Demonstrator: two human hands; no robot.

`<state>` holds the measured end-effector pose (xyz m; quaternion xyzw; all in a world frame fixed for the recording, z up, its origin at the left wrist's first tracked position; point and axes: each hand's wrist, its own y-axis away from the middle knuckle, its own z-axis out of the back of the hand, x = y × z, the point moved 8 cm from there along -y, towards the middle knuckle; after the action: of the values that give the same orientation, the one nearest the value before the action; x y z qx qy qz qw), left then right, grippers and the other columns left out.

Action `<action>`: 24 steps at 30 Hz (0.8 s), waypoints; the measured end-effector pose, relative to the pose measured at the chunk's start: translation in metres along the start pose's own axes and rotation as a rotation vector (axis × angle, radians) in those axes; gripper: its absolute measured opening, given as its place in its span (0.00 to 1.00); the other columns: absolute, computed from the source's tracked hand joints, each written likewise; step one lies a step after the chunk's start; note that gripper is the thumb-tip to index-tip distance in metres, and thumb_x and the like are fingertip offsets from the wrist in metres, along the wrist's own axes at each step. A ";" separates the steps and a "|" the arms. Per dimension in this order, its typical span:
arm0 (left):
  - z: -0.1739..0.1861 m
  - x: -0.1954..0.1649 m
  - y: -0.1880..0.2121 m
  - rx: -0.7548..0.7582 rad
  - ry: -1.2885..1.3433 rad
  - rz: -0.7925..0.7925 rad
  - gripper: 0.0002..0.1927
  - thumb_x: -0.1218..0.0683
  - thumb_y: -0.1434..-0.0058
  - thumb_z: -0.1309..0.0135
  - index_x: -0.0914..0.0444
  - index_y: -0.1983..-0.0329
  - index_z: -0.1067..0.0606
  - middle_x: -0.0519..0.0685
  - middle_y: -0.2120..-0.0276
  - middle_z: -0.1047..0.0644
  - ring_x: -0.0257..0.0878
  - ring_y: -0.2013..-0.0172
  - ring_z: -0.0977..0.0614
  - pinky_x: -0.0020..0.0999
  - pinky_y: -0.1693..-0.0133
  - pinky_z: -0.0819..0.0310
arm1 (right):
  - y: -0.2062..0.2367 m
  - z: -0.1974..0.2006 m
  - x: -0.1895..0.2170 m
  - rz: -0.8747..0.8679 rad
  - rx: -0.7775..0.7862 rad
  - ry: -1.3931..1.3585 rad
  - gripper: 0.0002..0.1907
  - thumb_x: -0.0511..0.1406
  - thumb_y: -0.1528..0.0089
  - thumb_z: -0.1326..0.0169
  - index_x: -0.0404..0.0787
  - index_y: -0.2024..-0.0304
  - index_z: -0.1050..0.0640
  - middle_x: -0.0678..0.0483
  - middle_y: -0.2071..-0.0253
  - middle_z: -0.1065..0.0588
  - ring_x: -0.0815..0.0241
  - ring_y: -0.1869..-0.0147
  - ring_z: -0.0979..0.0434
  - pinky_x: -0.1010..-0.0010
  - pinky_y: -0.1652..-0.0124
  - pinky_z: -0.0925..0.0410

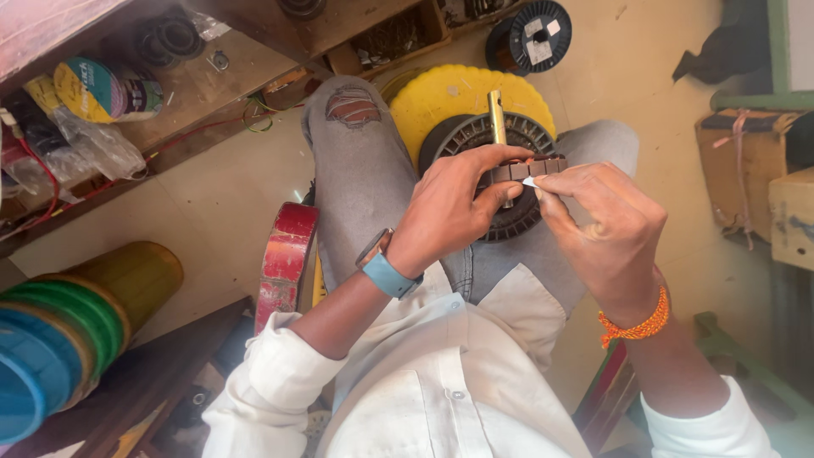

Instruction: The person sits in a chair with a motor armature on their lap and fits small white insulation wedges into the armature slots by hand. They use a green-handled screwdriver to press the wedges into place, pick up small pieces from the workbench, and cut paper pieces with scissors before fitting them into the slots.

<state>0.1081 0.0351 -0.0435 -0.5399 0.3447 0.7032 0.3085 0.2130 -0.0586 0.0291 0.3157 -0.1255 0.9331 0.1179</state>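
While clamping the slotted motor core (527,169) in the left hand (449,208), keep the right hand (606,225) pinching the white paper strip (529,181), feeding squarely into one slot.

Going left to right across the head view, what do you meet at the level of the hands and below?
Stacked blue, green and yellow spools → red stool edge → blue-strapped wristwatch → left hand on the slotted motor core → small white slip → right hand → orange thread wristband.
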 end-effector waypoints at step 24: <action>0.012 0.008 0.021 -0.042 0.074 -0.359 0.24 0.54 0.38 0.39 0.61 0.39 0.27 0.55 0.49 0.20 0.55 0.50 0.19 0.43 0.50 0.25 | 0.015 -0.017 0.045 0.195 -0.053 0.310 0.13 0.22 0.41 0.36 0.35 0.55 0.21 0.48 0.59 0.22 0.50 0.54 0.20 0.62 0.54 0.27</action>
<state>0.0832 0.0332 -0.0457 -0.6246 0.2393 0.6235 0.4049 0.1637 -0.0615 0.0416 0.1511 -0.1602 0.9740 0.0532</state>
